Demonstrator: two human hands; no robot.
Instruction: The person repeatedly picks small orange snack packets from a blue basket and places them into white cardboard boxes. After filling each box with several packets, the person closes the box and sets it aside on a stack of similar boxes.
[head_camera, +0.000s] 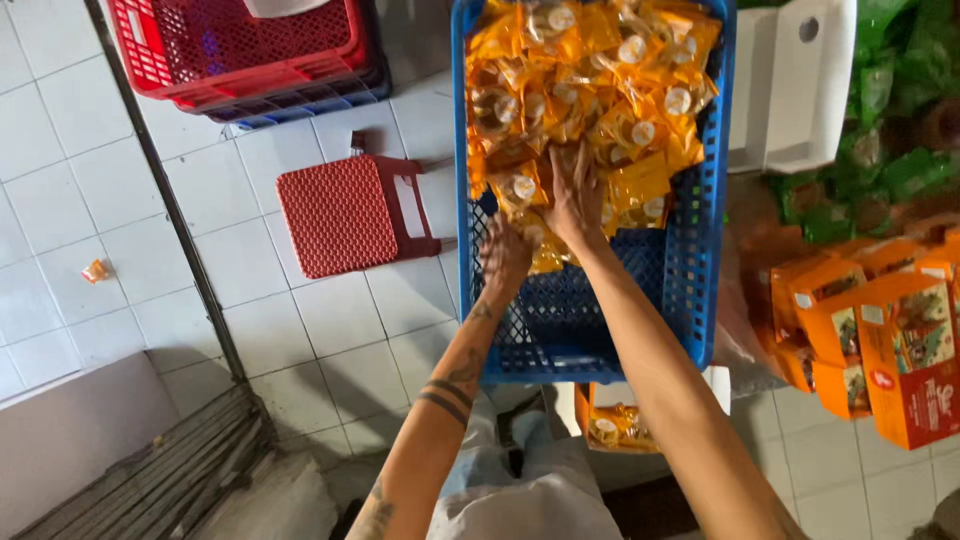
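A blue plastic crate (690, 270) stands in front of me, its far half heaped with several orange snack packets (590, 90). My left hand (505, 255) reaches into the crate and closes on packets at the near edge of the heap. My right hand (572, 195) lies flat on the packets a little farther in, fingers spread and pressing on them. Whether the right hand grips a packet is hidden by the hand itself. The near half of the crate shows its bare mesh bottom.
A small red plastic stool (350, 212) stands on the white tiled floor left of the crate. Red and blue crates (250, 50) are stacked at the back left. Orange cardboard boxes (890, 350) sit at right, green packets (880, 130) behind them, more orange packets (615, 425) below the crate.
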